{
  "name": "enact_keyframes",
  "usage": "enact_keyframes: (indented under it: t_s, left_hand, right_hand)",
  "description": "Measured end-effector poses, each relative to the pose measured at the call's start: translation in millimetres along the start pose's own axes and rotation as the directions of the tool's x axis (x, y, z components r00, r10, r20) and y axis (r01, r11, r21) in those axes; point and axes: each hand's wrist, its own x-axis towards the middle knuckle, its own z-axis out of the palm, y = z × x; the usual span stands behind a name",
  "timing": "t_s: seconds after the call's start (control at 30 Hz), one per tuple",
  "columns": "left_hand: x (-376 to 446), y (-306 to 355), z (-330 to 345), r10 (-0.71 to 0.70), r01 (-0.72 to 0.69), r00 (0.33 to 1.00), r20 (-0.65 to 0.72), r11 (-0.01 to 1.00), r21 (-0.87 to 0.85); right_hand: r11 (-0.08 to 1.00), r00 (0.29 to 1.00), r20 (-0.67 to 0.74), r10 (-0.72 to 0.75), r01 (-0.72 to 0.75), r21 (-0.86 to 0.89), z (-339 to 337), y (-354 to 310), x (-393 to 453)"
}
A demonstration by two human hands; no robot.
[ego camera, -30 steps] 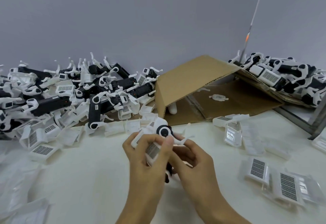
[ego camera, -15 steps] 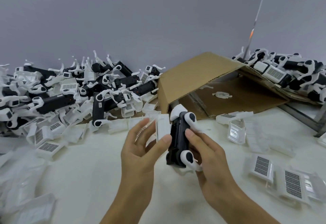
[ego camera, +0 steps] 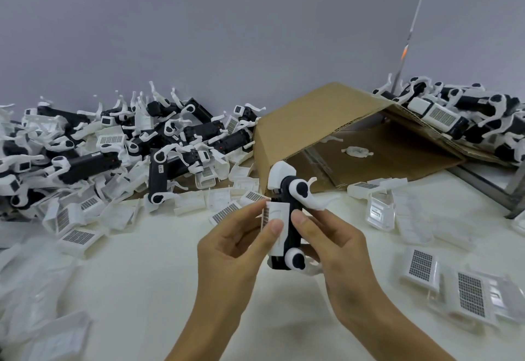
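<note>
Right hand [ego camera: 335,244] grips toy body [ego camera: 293,239], upright

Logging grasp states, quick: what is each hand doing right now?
Left hand: pinches the white panel between thumb and fingers.
Right hand: grips the black-and-white toy body.

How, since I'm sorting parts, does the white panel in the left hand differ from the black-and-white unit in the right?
The white panel is flat, all white, with a grid strip; the black-and-white unit is bulkier, black-bodied, with round joints. The panel is shorter than the unit. Both are held upright.
</note>
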Motion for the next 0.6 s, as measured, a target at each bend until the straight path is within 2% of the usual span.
enact_keyframes:
  t_s: [0.2,0.33,0.43,0.5,0.6]
  left_hand:
    - [-1.0,-2.2,0.1,-0.036,0.034,0.998,-0.049,0.998,-0.043]
    - [-1.0,0.4,0.3,-0.125,0.127,0.988,0.094,0.992,-0.015]
    - [-1.3,1.0,-0.7,-0.204,0.208,0.962,0.183,0.978,-0.002]
    - [-2.8,0.2,1.0,-0.230,0.232,0.952,0.202,0.973,0.013]
    - [-5.9,-1.3,3.7,-0.142,0.130,0.983,0.116,0.986,0.108]
  right_hand:
    - [1.000,0.999,0.048,0.005,-0.004,-0.015,-0.5,-0.9,-2.0]
    - [0.995,0.984,0.168,0.064,-0.075,0.061,-2.9,-1.0,-0.2]
    - [0.992,0.984,0.161,0.081,-0.096,0.087,-4.7,-3.3,2.8]
    - [0.997,0.989,0.124,0.078,-0.079,0.000,-6.3,-4.2,4.5]
    - [0.993,0.996,0.056,0.064,-0.059,-0.098,-6.9,-2.7,6.0]
